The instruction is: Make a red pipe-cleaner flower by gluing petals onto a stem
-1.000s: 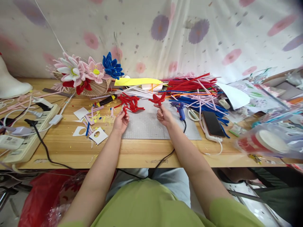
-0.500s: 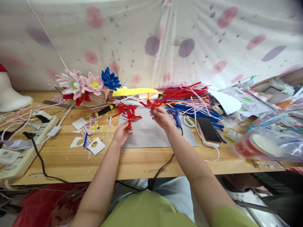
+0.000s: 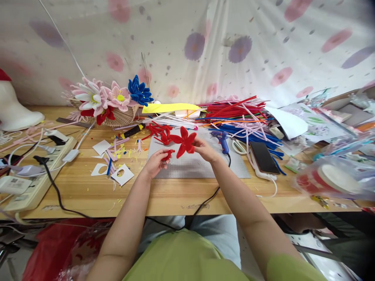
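Observation:
My right hand (image 3: 206, 150) pinches a red pipe-cleaner flower (image 3: 183, 141) with several pointed petals, held up over the grey cutting mat (image 3: 202, 166). My left hand (image 3: 156, 164) is closed on a small red pipe-cleaner petal (image 3: 168, 154) just left of and below the flower. Behind them on the mat's far edge lies a loose heap of more red petals (image 3: 158, 130). A blue glue gun (image 3: 222, 139) stands right of my right hand.
A big pile of coloured pipe cleaners (image 3: 240, 117) lies at the back right, with a black phone (image 3: 263, 157) beside it. A basket of finished flowers (image 3: 108, 102) sits back left. Paper scraps (image 3: 114, 168), a power strip (image 3: 32, 183) and cables cover the left.
My right hand turned the red flower to face me and lowered it toward the mat's middle. My left hand moved right with its petal, close under the flower.

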`<act>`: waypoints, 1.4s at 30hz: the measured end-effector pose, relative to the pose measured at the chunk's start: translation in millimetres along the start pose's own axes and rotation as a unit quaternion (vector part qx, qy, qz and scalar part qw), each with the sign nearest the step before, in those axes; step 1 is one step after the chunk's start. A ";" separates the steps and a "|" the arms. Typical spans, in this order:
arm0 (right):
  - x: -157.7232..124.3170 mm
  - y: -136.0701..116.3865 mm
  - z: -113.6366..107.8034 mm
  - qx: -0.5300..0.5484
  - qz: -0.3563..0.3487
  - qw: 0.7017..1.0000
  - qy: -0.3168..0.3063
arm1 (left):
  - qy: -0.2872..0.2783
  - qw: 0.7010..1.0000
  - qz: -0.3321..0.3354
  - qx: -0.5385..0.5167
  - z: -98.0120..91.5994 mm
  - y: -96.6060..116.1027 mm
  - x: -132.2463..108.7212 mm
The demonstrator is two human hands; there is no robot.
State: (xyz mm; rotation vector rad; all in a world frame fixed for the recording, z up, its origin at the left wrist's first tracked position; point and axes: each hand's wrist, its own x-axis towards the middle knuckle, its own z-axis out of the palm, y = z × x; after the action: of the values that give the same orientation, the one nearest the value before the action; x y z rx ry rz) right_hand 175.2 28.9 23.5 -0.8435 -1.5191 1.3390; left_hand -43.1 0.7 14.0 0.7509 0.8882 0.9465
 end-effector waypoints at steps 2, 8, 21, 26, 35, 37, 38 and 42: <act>0.5 2.2 0.2 -0.001 0.008 1.000 -0.002 | 0.003 1.000 0.002 -0.001 3.3 -1.6 -0.3; -0.1 3.5 -9.2 -0.003 0.011 1.000 -0.016 | 0.035 0.999 0.019 0.010 5.6 -0.3 0.2; 3.0 7.8 -14.3 0.020 0.063 0.985 -0.157 | -0.024 0.999 0.008 0.041 12.2 -2.6 -1.5; 5.5 12.2 -17.9 0.013 0.084 0.976 -0.199 | -0.046 0.997 0.011 0.054 14.7 -4.7 0.5; 5.5 11.4 -16.6 0.024 0.092 0.972 -0.214 | -0.069 0.997 0.003 0.046 16.8 -8.9 3.0; 5.4 11.1 -16.4 0.022 0.091 0.973 -0.209 | -0.067 0.997 0.003 0.043 17.1 -8.8 2.4; 5.4 11.3 -16.3 0.022 0.091 0.974 -0.208 | -0.066 0.997 0.004 0.041 17.4 -8.7 1.9; 5.3 13.0 -15.5 0.029 0.100 0.973 -0.206 | -0.066 0.997 0.006 0.035 19.4 -8.9 -0.2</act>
State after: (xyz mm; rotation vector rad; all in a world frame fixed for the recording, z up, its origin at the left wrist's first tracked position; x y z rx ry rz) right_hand 186.8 41.5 11.6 -0.7241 -1.7318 1.7827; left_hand -22.8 -5.9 15.1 0.8707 0.8049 0.8699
